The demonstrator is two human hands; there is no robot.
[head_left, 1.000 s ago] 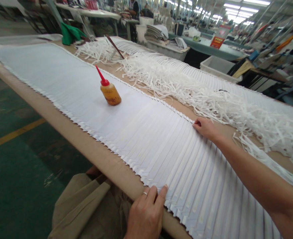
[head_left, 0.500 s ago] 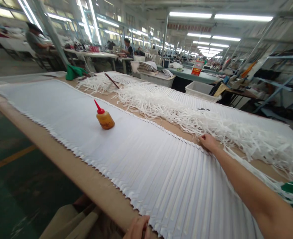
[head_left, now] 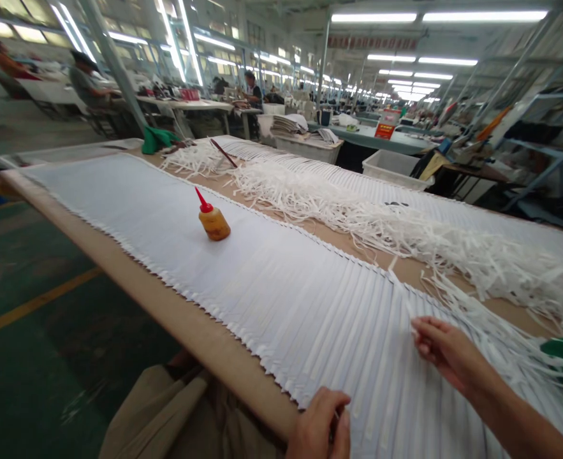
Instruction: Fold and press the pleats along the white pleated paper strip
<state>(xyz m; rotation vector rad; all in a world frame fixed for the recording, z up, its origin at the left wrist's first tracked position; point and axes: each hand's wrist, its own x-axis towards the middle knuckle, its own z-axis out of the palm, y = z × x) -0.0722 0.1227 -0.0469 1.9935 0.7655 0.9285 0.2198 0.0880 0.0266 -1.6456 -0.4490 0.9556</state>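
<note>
My right hand (head_left: pixel 441 347) is closed in a pinch on a white strip (head_left: pixel 400 290), whose free end reaches up to the far edge of the white layered sheets (head_left: pixel 281 280). Narrow strips lie side by side across the right part of these sheets. At their near edge my left hand (head_left: pixel 322 424) is curled, thumb and fingers close together; what they hold, if anything, is hidden. A squeeze bottle (head_left: pixel 215 224) with a red nozzle and amber contents stands slightly tilted on the sheets, left of both hands.
A tangled heap of white strips (head_left: pixel 319 197) runs along the brown table (head_left: pixel 204 338), with another striped row of sheets (head_left: pixel 491 217) behind it. Green cloth (head_left: pixel 157 139) lies at the far left corner. Beyond are a white bin (head_left: pixel 391 167) and seated people (head_left: pixel 90 83).
My right hand has come back from the far edge toward me, with a strip now in its fingers. My left hand has moved up and right along the near edge. The view has shifted slightly.
</note>
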